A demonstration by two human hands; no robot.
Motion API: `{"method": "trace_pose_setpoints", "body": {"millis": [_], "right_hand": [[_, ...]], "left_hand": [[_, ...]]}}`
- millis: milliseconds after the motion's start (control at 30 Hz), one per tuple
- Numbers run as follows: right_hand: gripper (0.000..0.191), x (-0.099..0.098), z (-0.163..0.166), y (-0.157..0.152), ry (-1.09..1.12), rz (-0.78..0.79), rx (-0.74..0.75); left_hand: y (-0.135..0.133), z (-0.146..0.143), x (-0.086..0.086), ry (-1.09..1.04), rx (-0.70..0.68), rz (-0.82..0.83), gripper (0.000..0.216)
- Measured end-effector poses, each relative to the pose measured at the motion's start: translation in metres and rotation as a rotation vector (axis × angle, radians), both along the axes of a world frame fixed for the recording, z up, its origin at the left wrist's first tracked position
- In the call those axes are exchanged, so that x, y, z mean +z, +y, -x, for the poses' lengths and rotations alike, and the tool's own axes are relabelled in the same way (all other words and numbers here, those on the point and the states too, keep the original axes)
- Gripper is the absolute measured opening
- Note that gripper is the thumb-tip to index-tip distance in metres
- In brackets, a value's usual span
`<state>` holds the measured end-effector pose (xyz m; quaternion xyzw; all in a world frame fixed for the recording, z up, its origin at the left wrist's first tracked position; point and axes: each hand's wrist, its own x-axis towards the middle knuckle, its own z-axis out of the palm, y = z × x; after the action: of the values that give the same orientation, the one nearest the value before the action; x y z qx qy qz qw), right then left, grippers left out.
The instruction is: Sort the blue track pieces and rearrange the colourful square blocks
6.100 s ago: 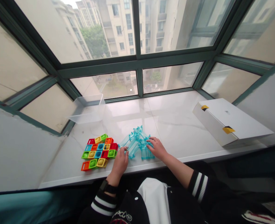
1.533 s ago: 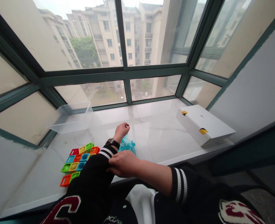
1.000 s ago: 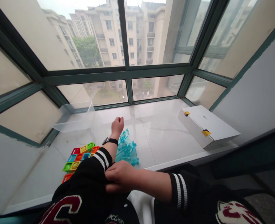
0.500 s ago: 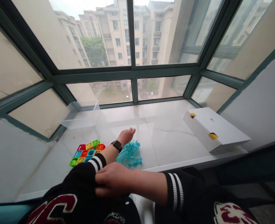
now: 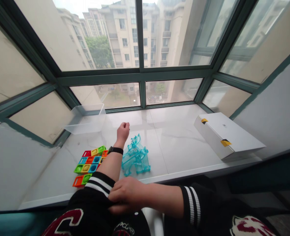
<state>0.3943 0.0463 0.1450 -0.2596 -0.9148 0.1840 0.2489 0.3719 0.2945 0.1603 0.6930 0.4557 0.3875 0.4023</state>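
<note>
My left hand (image 5: 123, 130) is raised over the white sill, fingers curled into a loose fist with nothing visible in it; a black watch (image 5: 115, 150) sits on the wrist. My right hand (image 5: 126, 196) grips the black left sleeve (image 5: 95, 193) near the elbow, bunching it up the bare forearm. Just right of the left forearm lies a pile of clear blue curved track pieces (image 5: 135, 156). Left of the forearm lies a flat cluster of coloured square blocks (image 5: 88, 164), partly hidden by the arm.
An empty clear plastic tub (image 5: 87, 118) stands at the back left of the marble sill (image 5: 174, 137). A white cardboard box (image 5: 227, 136) with yellow tape lies at the right. Green-framed windows close the back.
The left hand went from stretched flat half a second ago to a raised fist. The sleeve has slid further up the forearm under the right hand. Six seconds ago both hands were on the blue track pieces.
</note>
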Motion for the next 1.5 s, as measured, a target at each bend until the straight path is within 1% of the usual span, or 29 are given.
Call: {"method": "trace_pose_setpoints", "body": {"millis": [33, 100, 167, 233, 300, 367, 433, 500, 567, 633, 700, 800, 900, 1067, 1167, 1267, 1400, 1500], "right_hand": [[0.041, 0.003, 0.003, 0.001, 0.0, -0.009, -0.003], [0.038, 0.006, 0.002, 0.004, 0.013, -0.015, 0.005], [0.03, 0.003, -0.011, 0.007, 0.066, -0.017, -0.011], [0.024, -0.002, -0.04, 0.009, 0.15, -0.02, -0.109], [0.02, -0.012, -0.083, 0.009, 0.23, 0.002, -0.317], [0.019, -0.028, -0.132, 0.005, 0.301, 0.04, -0.576], [0.019, -0.051, -0.176, -0.002, 0.307, 0.052, -0.772], [0.021, -0.081, -0.208, -0.01, 0.259, 0.072, -0.892], [0.025, -0.111, -0.221, -0.018, 0.204, 0.11, -0.961], [0.033, -0.138, -0.218, -0.021, 0.166, 0.136, -1.0], [0.04, -0.157, -0.205, -0.019, 0.116, 0.145, -1.011], [0.044, -0.171, -0.184, -0.012, -0.003, 0.131, -1.03], [0.044, -0.173, -0.175, -0.007, -0.095, 0.125, -1.045], [0.04, -0.17, -0.178, -0.008, -0.1, 0.129, -1.03], [0.039, -0.17, -0.179, -0.008, -0.092, 0.128, -1.035], [0.039, -0.172, -0.178, -0.008, -0.085, 0.125, -1.035], [0.038, -0.175, -0.179, -0.008, -0.052, 0.121, -1.029], [0.037, -0.174, -0.181, -0.007, 0.011, 0.127, -1.044]], "left_hand": [[-0.013, -0.005, -0.01, 0.04, -0.023, -0.024, 0.029], [-0.035, -0.01, -0.025, 0.106, -0.08, -0.065, 0.023], [-0.05, -0.007, -0.032, 0.187, -0.127, -0.127, 0.019], [-0.057, 0.006, -0.034, 0.34, -0.181, -0.312, 0.02], [-0.061, 0.027, -0.037, 0.388, -0.203, -0.471, 0.022], [-0.066, 0.055, -0.046, 0.357, -0.193, -0.527, 0.021], [-0.074, 0.084, -0.062, 0.344, -0.122, -0.519, 0.02], [-0.086, 0.11, -0.082, 0.332, -0.038, -0.494, 0.023], [-0.101, 0.129, -0.103, 0.316, 0.007, -0.48, 0.028], [-0.117, 0.139, -0.122, 0.314, 0.033, -0.457, 0.033], [-0.132, 0.141, -0.134, 0.313, 0.048, -0.445, 0.038], [-0.147, 0.134, -0.144, 0.319, 0.052, -0.472, 0.044], [-0.153, 0.125, -0.145, 0.321, 0.038, -0.477, 0.048], [-0.146, 0.114, -0.147, 0.31, 0.063, -0.402, 0.052], [-0.137, 0.11, -0.154, 0.31, 0.066, -0.35, 0.054], [-0.134, 0.107, -0.165, 0.292, 0.047, -0.336, 0.057], [-0.138, 0.106, -0.176, 0.274, 0.059, -0.35, 0.058], [-0.141, 0.106, -0.178, 0.272, 0.043, -0.354, 0.057]]}}
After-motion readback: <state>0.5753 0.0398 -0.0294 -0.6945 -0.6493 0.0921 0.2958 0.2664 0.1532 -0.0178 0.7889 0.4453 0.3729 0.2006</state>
